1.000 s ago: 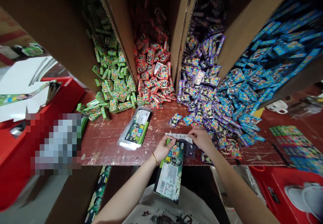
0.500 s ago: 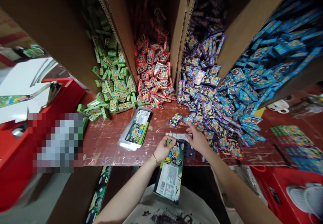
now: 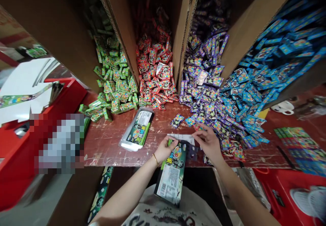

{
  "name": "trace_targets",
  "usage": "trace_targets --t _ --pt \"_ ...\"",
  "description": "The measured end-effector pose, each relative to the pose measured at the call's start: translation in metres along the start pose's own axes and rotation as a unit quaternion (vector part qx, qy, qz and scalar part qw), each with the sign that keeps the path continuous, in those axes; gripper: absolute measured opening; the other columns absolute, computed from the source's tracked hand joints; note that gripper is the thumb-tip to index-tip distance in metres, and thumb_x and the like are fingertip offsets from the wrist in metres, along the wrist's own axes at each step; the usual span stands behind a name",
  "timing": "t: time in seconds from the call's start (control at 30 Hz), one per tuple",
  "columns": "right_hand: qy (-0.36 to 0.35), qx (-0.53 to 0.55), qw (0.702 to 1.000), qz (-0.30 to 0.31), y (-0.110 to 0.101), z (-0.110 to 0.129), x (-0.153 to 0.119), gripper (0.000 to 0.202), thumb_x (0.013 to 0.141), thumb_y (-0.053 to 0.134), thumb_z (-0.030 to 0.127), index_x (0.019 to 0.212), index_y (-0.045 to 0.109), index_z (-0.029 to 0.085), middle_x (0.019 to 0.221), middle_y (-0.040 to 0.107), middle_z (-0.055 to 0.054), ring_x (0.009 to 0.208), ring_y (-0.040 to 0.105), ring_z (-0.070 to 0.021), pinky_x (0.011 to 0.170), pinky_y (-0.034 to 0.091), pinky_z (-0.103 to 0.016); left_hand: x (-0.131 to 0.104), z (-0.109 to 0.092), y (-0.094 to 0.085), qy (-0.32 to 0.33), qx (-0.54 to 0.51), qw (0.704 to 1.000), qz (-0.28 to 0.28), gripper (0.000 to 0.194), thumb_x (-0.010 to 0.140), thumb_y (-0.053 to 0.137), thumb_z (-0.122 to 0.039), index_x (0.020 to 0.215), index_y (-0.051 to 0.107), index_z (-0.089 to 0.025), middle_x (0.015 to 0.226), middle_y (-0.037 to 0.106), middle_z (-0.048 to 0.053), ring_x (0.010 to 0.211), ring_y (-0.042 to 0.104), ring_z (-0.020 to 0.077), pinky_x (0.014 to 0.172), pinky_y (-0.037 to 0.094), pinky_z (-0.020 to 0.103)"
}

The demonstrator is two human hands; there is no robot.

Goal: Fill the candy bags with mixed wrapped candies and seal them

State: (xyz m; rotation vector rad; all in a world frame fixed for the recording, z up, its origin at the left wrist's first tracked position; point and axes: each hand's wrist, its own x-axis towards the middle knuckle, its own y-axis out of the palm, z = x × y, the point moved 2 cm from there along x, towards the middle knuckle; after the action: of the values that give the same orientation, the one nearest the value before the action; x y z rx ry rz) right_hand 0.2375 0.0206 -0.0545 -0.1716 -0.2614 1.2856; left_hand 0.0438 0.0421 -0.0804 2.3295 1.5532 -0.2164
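My left hand point(image 3: 164, 149), with a gold bangle at its wrist, grips a black and green printed candy package point(image 3: 170, 171) near its top edge. The package leans down toward my lap, its white label panel facing up. A white paper strip point(image 3: 179, 137) with small print lies across the package's top end. My right hand point(image 3: 209, 143) pinches the strip's right end between thumb and fingertips. Partly hidden under that hand is a dark moulded piece point(image 3: 193, 151). Just beyond the strip lies one purple candy packet point(image 3: 177, 120).
Another printed package in clear plastic point(image 3: 139, 129) lies left. Cardboard dividers point(image 3: 184, 36) separate heaps of green point(image 3: 119, 93), red point(image 3: 156, 76), purple point(image 3: 203, 80) and blue packets point(image 3: 254, 87). Red bins stand left point(image 3: 63, 100) and right point(image 3: 277, 182); a white cup point(image 3: 282, 108) sits right.
My right hand has shifted right and its fingers have straightened somewhat, still at the strip's right end. My left hand and the package stay nearly in place.
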Motion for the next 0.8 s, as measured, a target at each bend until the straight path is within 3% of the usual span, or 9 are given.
trace_targets --t 0.13,0.3,0.5,0.57,0.7,0.73,0.8 --pt "0.078 0.180 0.979 0.053 0.004 0.043 0.003 0.062 0.065 0.075 0.030 0.119 0.045 0.022 0.070 0.065 0.002 0.067 0.062 -0.0162 0.066 0.049 -0.030 -0.016 -0.034 0.008 0.077 0.059 0.995 0.023 0.036 0.067 0.074 -0.037 0.086 0.050 -0.018 0.087 0.063 0.002 0.082 0.059 0.0163 0.078 0.045 0.030" --pt "0.113 0.202 0.962 0.144 0.016 0.070 0.003 0.067 0.063 0.076 0.027 0.121 0.044 0.020 0.071 0.064 0.003 0.065 0.061 -0.0133 0.062 0.048 -0.027 -0.032 -0.060 0.014 0.109 0.161 0.981 -0.007 0.036 0.069 0.072 -0.036 0.089 0.048 -0.019 0.073 0.055 -0.004 0.066 0.052 0.0120 0.068 0.042 0.026" --pt "0.109 0.218 0.957 0.157 0.023 0.065 -0.004 0.067 0.059 0.078 0.020 0.119 0.048 0.022 0.073 0.064 0.003 0.066 0.060 -0.0125 0.066 0.049 -0.027 -0.038 -0.062 0.018 0.115 0.174 0.978 -0.018 0.045 0.061 0.078 -0.036 0.089 0.047 -0.020 0.079 0.057 -0.002 0.073 0.055 0.0148 0.071 0.042 0.027" --pt "0.167 0.278 0.931 0.166 0.027 0.063 -0.008 0.065 0.058 0.077 0.017 0.118 0.051 0.023 0.081 0.065 0.002 0.075 0.062 -0.0134 0.072 0.049 -0.027 -0.039 -0.062 0.019 0.118 0.160 0.980 -0.015 0.049 0.059 0.080 -0.036 0.091 0.046 -0.020 0.083 0.059 -0.001 0.077 0.056 0.0158 0.072 0.043 0.027" --pt "0.349 0.392 0.829 0.191 0.039 0.055 -0.016 0.054 0.059 0.073 0.017 0.110 0.057 0.022 0.094 0.069 -0.002 0.084 0.065 -0.0168 0.077 0.050 -0.029 -0.039 -0.066 0.020 0.113 0.142 0.983 -0.016 0.034 0.072 0.070 -0.039 0.089 0.048 -0.019 0.078 0.059 -0.001 0.072 0.056 0.0141 0.068 0.045 0.026" --pt "0.369 0.405 0.815 0.187 0.042 0.053 -0.017 0.051 0.059 0.072 0.018 0.107 0.058 0.022 0.095 0.069 -0.003 0.084 0.065 -0.0176 0.078 0.050 -0.030 -0.039 -0.068 0.019 0.114 0.138 0.983 -0.025 0.030 0.074 0.068 -0.038 0.087 0.049 -0.019 0.076 0.058 -0.001 0.069 0.055 0.0133 0.067 0.044 0.025" --pt "0.359 0.415 0.819 0.169 0.044 0.052 -0.021 0.043 0.063 0.071 0.027 0.104 0.059 0.022 0.095 0.069 -0.004 0.088 0.065 -0.0195 0.081 0.049 -0.032 -0.036 -0.074 0.015 0.130 0.107 0.984 -0.065 0.030 0.073 0.069 -0.037 0.086 0.049 -0.019 0.074 0.056 -0.002 0.065 0.054 0.0117 0.064 0.044 0.024"
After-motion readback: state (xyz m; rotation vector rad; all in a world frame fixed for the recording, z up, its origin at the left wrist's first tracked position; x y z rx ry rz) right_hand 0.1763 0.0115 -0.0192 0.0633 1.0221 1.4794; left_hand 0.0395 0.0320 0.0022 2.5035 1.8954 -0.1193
